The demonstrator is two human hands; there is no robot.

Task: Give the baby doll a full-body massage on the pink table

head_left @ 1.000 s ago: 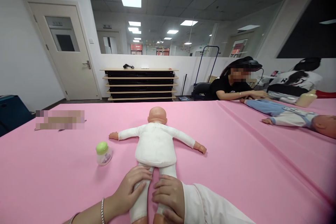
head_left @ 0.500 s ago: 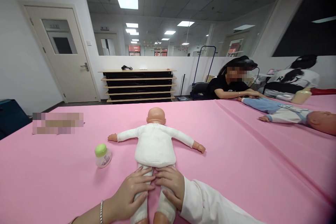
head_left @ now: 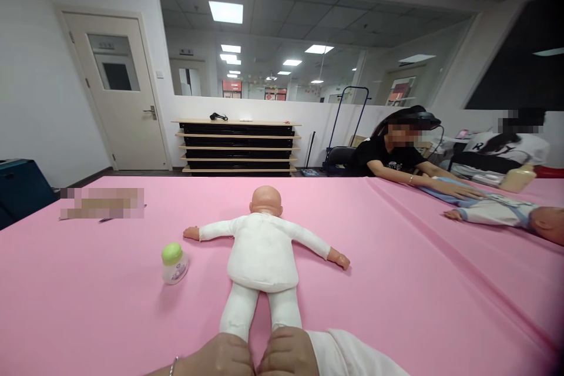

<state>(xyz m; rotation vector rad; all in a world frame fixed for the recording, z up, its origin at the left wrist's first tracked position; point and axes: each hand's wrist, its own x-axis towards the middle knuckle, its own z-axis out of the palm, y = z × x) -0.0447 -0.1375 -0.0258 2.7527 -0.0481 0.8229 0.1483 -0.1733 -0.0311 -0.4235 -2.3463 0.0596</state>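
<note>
A baby doll in a white cloth body lies stretched out on the pink table cover. Its bald head points away from me, no face showing, and both arms are spread sideways. My left hand, with a silver bracelet at the wrist, is closed round the doll's left-side lower leg at the bottom edge. Beside it my right hand, in a white sleeve, is wrapped round the other lower leg. The doll's feet are hidden under my hands. Left of the doll stands a small jar with a green lid.
A blurred-out item lies at the table's far left. Across the table on the right, a person in black has hands on another doll in blue and white. A cream bottle is behind that doll.
My hands have slid from the doll's thighs down to its lower legs, and their fingers have curled round. The person across has stretched an arm along the other doll.
</note>
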